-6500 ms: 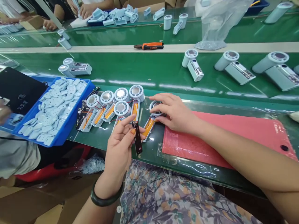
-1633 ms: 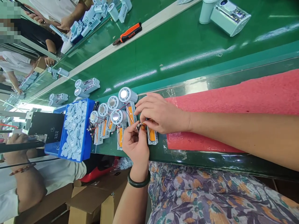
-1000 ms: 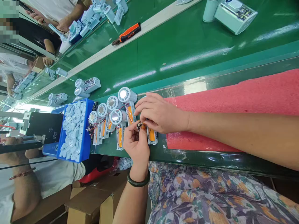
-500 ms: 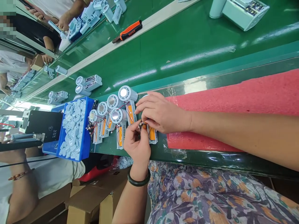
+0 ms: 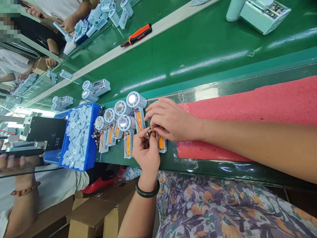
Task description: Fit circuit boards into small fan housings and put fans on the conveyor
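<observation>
Assembly line, factory floor: green belt conveyor (image 5: pixel 198 66) with a cream divider strip (image 5: pixel 173 22); orange-handled pliers (image 5: pixel 137 34) lying on the strip

Item 1: small circuit board (image 5: pixel 151 133), held just above an open device housing (image 5: pixel 161 144) with an orange strip, near the table edge

Item 2: left hand (image 5: pixel 146 153), wearing a dark green bangle (image 5: pixel 147 191); thumb and forefinger closed, pinching the board

Item 3: right hand (image 5: pixel 170 119), curled over the same housing, fingertips at the board; whether it grips the board or wires cannot be told

Item 4: row of five similar wired housings (image 5: pixel 116 140) with round silver-faced heads, just beside the hands

Item 5: blue plastic crate (image 5: pixel 90 145), heaped with pale blue moulded parts (image 5: pixel 78 135), at the row's far end

Item 6: pink foam pad (image 5: pixel 247 105), under the right forearm

Item 7: assembled pale blue units (image 5: pixel 96 88) on the belt; a co-worker's hand (image 5: pixel 66 28) among more parts across the line

Item 8: floral garment (image 5: pixel 210 211) on the person's lap; cardboard boxes (image 5: pixel 91 215) on the floor
</observation>
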`<state>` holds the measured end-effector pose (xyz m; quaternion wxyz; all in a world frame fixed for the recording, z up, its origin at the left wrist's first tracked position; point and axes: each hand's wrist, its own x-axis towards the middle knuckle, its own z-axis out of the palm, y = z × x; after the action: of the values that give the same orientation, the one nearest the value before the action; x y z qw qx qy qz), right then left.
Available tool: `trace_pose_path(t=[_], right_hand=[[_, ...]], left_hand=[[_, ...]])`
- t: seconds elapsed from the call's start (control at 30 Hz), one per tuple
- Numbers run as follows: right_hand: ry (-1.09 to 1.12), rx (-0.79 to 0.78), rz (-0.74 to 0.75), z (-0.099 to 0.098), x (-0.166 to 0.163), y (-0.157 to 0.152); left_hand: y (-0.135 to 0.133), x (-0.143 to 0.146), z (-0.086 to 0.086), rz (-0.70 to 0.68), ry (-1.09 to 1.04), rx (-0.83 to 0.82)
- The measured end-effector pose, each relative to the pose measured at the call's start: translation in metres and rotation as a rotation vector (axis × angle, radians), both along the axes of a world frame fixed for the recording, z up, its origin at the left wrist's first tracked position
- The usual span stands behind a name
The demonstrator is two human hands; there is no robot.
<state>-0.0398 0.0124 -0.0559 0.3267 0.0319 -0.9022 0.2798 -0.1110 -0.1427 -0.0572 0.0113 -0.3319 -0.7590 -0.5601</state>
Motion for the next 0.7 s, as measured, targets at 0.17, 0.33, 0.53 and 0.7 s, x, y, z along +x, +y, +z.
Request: trace_pose_path(t=[0.17,0.33,0.53,0.7], right_hand=[[0.006,0.0,-0.015,0.0002,0.0019,0.0004],[-0.014,0.013,-0.001,0.0005,0.0002,0.0008],[-0.016,0.036,-0.011,-0.0001,-0.0017,-0.0001],[-0.011,0.046,-0.014,-0.0003,-0.0006,-0.0001]], left_hand=[[0.0013,0.0016,0.0011,0.024,0.008,-0.007],[0.001,0.0016,0.0026,0.033,0.066,-0.042],[-0.0005,0.0012,0.0026,0.02,0.052,-0.084],[-0.0013,0.0011,0.0025,0.008,0.031,-0.095]])
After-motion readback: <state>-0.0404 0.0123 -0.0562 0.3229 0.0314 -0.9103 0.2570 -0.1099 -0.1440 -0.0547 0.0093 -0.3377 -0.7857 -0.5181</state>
